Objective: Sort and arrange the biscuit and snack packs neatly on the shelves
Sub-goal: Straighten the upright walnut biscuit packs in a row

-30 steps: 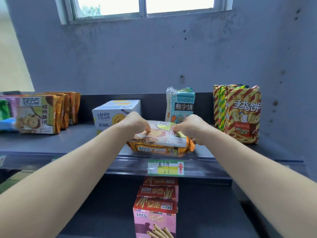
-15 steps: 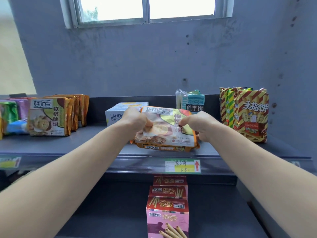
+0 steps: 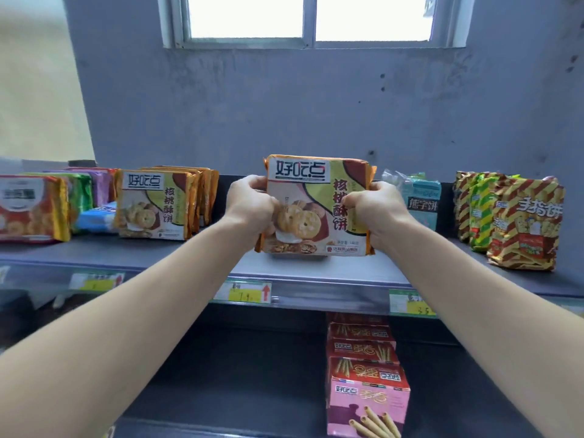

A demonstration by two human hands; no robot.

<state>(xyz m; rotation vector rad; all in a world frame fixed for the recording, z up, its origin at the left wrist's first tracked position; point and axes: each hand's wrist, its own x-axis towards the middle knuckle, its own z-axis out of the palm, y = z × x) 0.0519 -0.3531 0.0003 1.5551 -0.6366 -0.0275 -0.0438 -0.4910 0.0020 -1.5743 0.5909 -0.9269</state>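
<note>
Tipped upright now, biscuit pack faces camera.

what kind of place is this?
Probably a small shop's snack aisle: shelf edges carry price tags, same-brand biscuit packs stand in rows, and boxed wafer rolls fill the lower shelf.

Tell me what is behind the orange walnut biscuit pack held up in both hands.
Behind the walnut biscuit pack, held upright by the left hand and right hand, only the shelf's dark back panel and grey wall show around it. Anything directly behind is covered.
</note>
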